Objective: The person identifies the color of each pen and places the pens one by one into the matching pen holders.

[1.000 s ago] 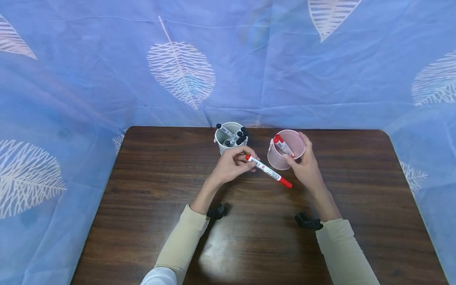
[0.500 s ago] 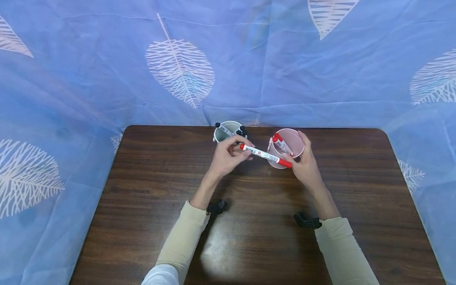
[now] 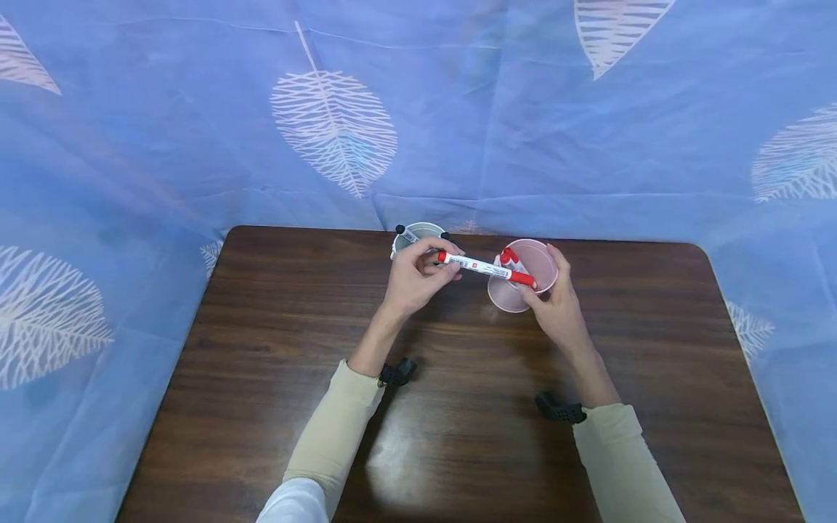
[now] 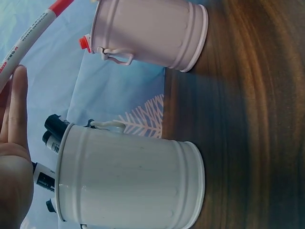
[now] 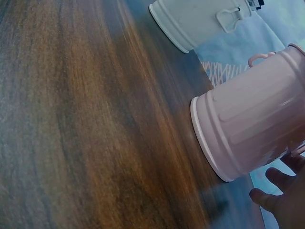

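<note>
My left hand [image 3: 413, 280] pinches a red-capped white marker [image 3: 484, 267] near one end, its other end reaching over the mouth of the pink bucket [image 3: 503, 296]. Around the right side of that bucket, my right hand [image 3: 562, 309] holds its rim between thumb and fingers. Inside it lean red-capped markers [image 3: 509, 257], partly covered by the held one. Just behind the left hand stands a white bucket [image 4: 124, 176], mostly hidden in the head view. Several black-capped markers [image 4: 44, 177] stick out of its mouth.
Both buckets stand near the back edge of the dark wooden table [image 3: 471, 428]. Behind them hangs a blue cloth [image 3: 445, 131] with white leaf prints. Each wrist wears a black device [image 3: 397, 372].
My left hand has lifted the marker away from me, and its far end has swung up to the pink bucket's mouth. My right hand has stayed on the bucket.
</note>
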{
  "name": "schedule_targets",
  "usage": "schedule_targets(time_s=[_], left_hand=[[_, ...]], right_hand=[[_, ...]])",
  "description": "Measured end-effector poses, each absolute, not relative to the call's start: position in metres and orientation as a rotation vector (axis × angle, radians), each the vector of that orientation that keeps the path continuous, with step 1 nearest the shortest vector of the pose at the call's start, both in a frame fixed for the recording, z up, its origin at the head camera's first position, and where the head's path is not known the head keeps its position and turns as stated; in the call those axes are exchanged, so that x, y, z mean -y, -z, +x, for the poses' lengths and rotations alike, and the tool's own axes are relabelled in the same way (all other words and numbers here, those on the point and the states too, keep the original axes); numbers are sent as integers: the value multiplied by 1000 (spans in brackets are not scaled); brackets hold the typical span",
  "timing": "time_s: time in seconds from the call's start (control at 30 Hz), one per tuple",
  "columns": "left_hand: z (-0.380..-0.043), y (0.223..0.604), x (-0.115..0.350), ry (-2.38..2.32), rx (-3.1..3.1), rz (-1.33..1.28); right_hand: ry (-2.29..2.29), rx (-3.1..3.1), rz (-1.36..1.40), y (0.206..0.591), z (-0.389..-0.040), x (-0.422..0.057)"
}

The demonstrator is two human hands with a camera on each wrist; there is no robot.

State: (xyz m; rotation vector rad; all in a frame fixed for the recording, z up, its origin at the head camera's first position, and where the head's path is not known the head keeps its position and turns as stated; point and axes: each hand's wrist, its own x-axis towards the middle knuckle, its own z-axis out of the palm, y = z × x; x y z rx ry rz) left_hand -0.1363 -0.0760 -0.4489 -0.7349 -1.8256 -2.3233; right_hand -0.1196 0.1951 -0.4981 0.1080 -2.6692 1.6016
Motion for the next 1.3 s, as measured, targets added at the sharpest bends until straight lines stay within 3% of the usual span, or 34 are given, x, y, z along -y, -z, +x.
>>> schedule_targets(time_s=[0.23, 0.6, 0.9, 1.3], left_hand=[[-139, 447, 75, 2220, 1868, -748], [-143, 444, 74, 2182, 1889, -765], [-138, 414, 70, 2214, 1931, -742], [-144, 408, 64, 2176, 1995, -753]], right_hand=[[-1655, 2635, 145, 478, -112, -187], [-1605, 2671, 111, 502, -121, -196], [-1611, 2662, 121, 502, -122, -195], [-1666, 2643, 150, 467, -108, -182]])
